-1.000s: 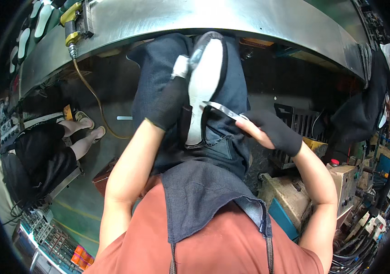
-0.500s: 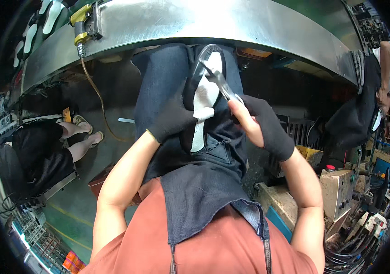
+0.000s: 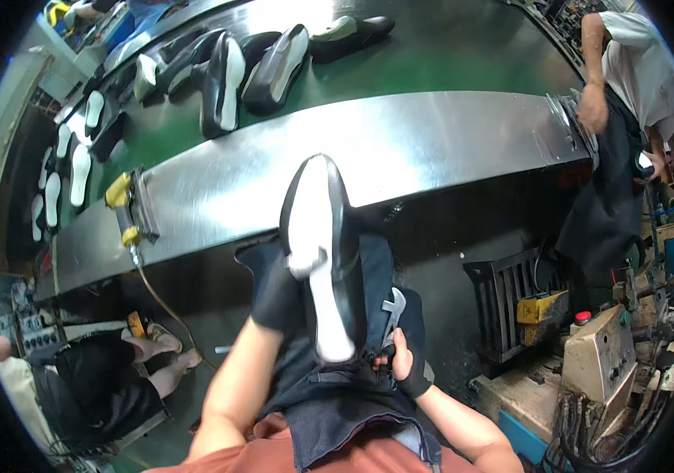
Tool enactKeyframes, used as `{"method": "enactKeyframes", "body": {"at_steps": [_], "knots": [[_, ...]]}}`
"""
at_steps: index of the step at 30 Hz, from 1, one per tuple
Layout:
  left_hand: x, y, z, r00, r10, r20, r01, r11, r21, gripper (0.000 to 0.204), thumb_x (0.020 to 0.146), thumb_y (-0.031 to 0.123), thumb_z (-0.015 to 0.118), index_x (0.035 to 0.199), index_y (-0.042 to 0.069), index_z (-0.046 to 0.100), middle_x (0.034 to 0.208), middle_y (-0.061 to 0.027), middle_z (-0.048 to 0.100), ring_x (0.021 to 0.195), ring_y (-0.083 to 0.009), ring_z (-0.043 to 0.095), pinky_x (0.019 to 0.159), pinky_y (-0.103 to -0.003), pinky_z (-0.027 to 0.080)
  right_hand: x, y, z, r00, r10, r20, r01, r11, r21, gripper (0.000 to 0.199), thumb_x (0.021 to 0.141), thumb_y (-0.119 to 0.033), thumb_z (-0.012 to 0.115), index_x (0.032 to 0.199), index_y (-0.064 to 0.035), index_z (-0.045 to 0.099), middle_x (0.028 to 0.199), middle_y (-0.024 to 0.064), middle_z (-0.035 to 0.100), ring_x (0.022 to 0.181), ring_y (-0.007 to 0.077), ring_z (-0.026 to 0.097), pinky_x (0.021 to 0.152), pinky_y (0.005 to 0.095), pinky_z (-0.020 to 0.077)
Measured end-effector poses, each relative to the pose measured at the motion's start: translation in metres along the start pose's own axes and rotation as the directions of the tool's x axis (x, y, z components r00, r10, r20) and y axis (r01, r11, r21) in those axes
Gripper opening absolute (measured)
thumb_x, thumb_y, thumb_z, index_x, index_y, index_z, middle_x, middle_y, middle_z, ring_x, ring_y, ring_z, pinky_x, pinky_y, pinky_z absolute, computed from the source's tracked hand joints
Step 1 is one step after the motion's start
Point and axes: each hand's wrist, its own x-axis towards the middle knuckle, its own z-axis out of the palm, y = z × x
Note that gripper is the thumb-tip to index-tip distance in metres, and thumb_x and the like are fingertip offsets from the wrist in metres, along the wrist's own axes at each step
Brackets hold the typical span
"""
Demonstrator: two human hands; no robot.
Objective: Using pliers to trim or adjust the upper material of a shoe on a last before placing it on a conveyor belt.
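Evidently, a black shoe (image 3: 342, 268) was held with its white sole (image 3: 311, 213) facing up, above the dark trousers (image 3: 375, 272), by the gloved left hand (image 3: 280, 296), whose thumb was laid across the sole. The toe was seen against the steel bench edge (image 3: 463, 142); whether the two were touching could not be told. By the right hand (image 3: 405, 364), with fingers curled round its grip, a silver hooked tool (image 3: 394, 311) was held near the shoe's heel. More black shoes (image 3: 215, 87) were spread on the green surface (image 3: 463, 63).
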Motion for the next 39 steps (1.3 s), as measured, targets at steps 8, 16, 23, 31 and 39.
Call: {"method": "enactKeyframes", "body": {"at_steps": [8,16,23,31,39], "knots": [[0.260,0.175,0.124,0.914,0.216,0.345,-0.346,0.857,0.382,0.038,0.095,0.039,0.062,0.116,0.008,0.063,0.105,-0.0030,0.064,0.092,-0.0130,0.062,0.084,-0.027,0.048,0.082,-0.065,0.021,0.986,0.053,0.159,-0.050,0.998,-0.024,0.075,0.096,-0.068,0.036,0.080,0.0002,0.065,0.064,0.0111,0.061,0.058,0.0221,0.062,0.062,0.0330,0.0523],[0.377,0.178,0.083,0.601,0.773,0.203,-0.664,0.342,0.665,0.059,0.084,0.025,0.079,0.130,-0.002,0.053,0.122,-0.0157,0.063,0.109,-0.0224,0.062,0.096,-0.033,0.048,0.108,-0.105,0.021,0.925,0.306,0.225,-0.335,0.937,0.101,0.057,0.104,-0.053,0.033,0.109,-0.0019,0.058,0.067,0.0132,0.063,0.056,0.0215,0.062,0.060,0.0337,0.0541],[0.477,0.190,0.073,0.733,0.649,0.203,-0.530,0.360,0.768,0.055,0.080,0.031,0.080,0.121,0.000,0.060,0.108,-0.0136,0.068,0.094,-0.0201,0.065,0.084,-0.032,0.052,0.117,-0.100,0.027,0.952,0.258,0.165,-0.263,0.965,0.008,0.060,0.104,-0.052,0.032,0.118,0.0017,0.056,0.068,0.0141,0.064,0.059,0.0229,0.064,0.062,0.0344,0.0562],[0.454,0.165,0.084,0.716,0.689,-0.111,-0.208,0.363,0.908,0.075,0.083,0.050,0.067,0.131,-0.005,0.050,0.122,-0.0260,0.060,0.110,-0.0366,0.061,0.097,-0.044,0.046,0.110,-0.098,0.033,0.949,0.239,0.207,-0.256,0.965,0.058,0.064,0.102,-0.056,0.033,0.097,0.0007,0.063,0.066,0.0119,0.063,0.057,0.0208,0.063,0.060,0.0334,0.0552],[0.405,0.175,0.135,0.922,0.385,0.043,0.059,-0.249,0.967,0.071,0.081,0.037,0.066,0.141,0.006,0.044,0.137,-0.0250,0.051,0.126,-0.0308,0.054,0.104,-0.044,0.043,0.089,-0.086,0.028,0.944,0.268,0.190,-0.288,0.954,0.085,0.062,0.099,-0.061,0.038,0.095,-0.0032,0.061,0.066,0.0076,0.061,0.055,0.0177,0.061,0.056,0.0315,0.0526]]}}
